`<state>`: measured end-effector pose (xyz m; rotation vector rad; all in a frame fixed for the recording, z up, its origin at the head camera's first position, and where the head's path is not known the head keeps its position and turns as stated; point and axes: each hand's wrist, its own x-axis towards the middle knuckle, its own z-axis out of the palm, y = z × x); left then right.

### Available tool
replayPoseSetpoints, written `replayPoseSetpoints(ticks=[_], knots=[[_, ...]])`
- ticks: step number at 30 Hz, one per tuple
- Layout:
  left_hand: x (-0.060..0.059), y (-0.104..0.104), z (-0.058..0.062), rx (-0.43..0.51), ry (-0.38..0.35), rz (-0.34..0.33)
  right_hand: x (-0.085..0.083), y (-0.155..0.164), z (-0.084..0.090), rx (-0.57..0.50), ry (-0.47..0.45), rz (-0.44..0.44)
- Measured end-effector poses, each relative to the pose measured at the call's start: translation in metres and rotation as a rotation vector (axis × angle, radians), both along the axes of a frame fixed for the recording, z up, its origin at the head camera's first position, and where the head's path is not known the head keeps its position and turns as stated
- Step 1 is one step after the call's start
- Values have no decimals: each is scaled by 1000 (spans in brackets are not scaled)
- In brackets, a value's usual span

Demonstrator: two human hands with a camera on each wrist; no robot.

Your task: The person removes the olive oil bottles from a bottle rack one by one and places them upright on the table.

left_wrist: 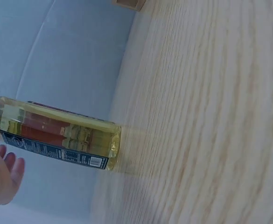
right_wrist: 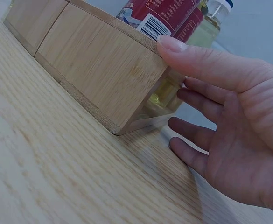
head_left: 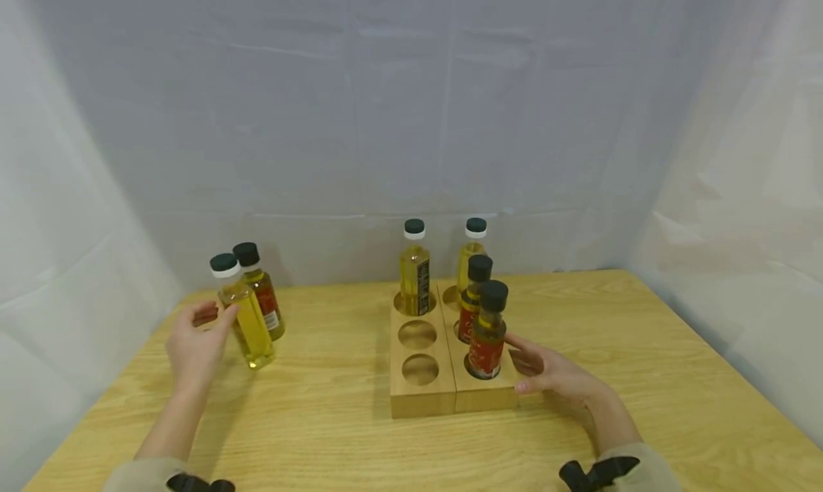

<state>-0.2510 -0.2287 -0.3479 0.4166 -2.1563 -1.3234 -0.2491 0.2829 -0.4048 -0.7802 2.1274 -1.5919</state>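
My left hand [head_left: 201, 342] is at the left of the table, thumb and fingers spread loosely by the upper part of a yellow oil bottle [head_left: 253, 331] with a dark green cap. In the left wrist view the thumb overlaps that bottle's top, and the other fingers stand apart from its dark label. Just behind it is a red-labelled bottle [head_left: 266, 299] with a black cap. On the right, my right hand [head_left: 559, 374] has its thumb at the near corner of a wooden bottle holder [right_wrist: 99, 65], with relaxed fingers alongside. A red-labelled bottle [head_left: 486, 345] stands in the hole nearest this hand.
The right block also holds another red-labelled bottle [head_left: 467, 317] and a yellow oil bottle [head_left: 468, 253] behind it. Beside it, the left wooden block [head_left: 421, 405] carries one oil bottle [head_left: 411, 278] at the back, with two round holes before it. White sheeting [head_left: 360, 121] surrounds the table.
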Motion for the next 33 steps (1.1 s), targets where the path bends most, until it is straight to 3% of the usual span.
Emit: replayPoseSetpoints(ticks=[4,8,13,18,23,27,33], knots=[[4,5,1,48,127,68,-1,1,0,-6,17,-3],[6,15,0,14,290,104,-1,2,-1,-5,26,-4],[10,34,2,-76,404,66,0,2,-1,5,25,-6],[12,52,6,-125,388,-53,1,1,-1,4,29,-2],[10,67,9,-106,284,-174,0,0,-2,3,34,6],[6,76,12,-85,205,-244,0,0,-2,3,33,8],[-2,89,17,-67,151,-324,1,-1,-2,8,28,2]])
